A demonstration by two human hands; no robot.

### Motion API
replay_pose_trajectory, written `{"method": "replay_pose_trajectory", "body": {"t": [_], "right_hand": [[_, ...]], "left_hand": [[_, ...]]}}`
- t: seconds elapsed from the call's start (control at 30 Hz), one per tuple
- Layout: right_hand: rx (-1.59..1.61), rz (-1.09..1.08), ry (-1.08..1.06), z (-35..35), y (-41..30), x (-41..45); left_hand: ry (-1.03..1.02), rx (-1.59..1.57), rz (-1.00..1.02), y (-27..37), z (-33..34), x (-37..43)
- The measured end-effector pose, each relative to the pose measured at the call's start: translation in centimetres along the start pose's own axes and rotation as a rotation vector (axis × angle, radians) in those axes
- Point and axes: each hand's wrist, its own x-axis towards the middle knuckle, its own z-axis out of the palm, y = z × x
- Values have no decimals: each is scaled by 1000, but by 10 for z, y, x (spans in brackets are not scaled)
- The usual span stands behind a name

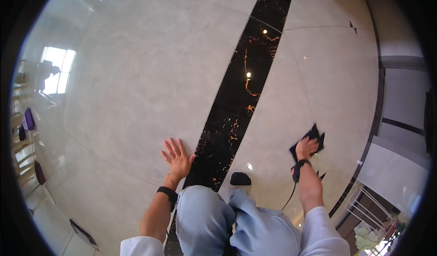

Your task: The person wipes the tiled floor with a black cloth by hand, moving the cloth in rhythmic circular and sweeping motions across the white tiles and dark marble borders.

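My left hand (177,162) rests palm down on the pale, glossy floor tile (143,85), fingers spread, its thumb at the edge of a dark marbled strip (235,119). Nothing is in it. Out to the right, my right hand (306,147) holds a crumpled black cloth (315,133) against the floor. The cloth's corners stick out around the fingers, and the hand looks slightly blurred. Dark bands circle both wrists, and a thin cable hangs near the right one. Between my arms are my knees in light blue jeans (201,218) and one dark-toed foot (240,178).
Along the right run a dark skirting edge (375,119) and pale cabinet fronts (392,160). A white wire rack (370,204) with greenish cloth stands at lower right. Wooden chairs (20,146) and a purple item (29,118) line the left rim. Window light reflects off the tiles.
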Motion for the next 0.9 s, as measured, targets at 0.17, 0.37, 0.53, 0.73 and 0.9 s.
{"method": "replay_pose_trajectory", "body": {"t": [0.17,0.37,0.53,0.73,0.9], "right_hand": [[-13,-596,163,-17,-214,4],[17,-1315,318,-14,-405,-222],[202,-1873,115,6,-370,-429],[119,-2533,-18,85,-184,-483],[278,-2274,-1251,66,-216,-446]], "left_hand": [[147,41,56,-4,16,-8],[192,56,71,-1,14,-6],[440,-293,-2,-19,1,-18],[632,-346,210,13,-58,-23],[748,-264,202,11,-112,37]]}}
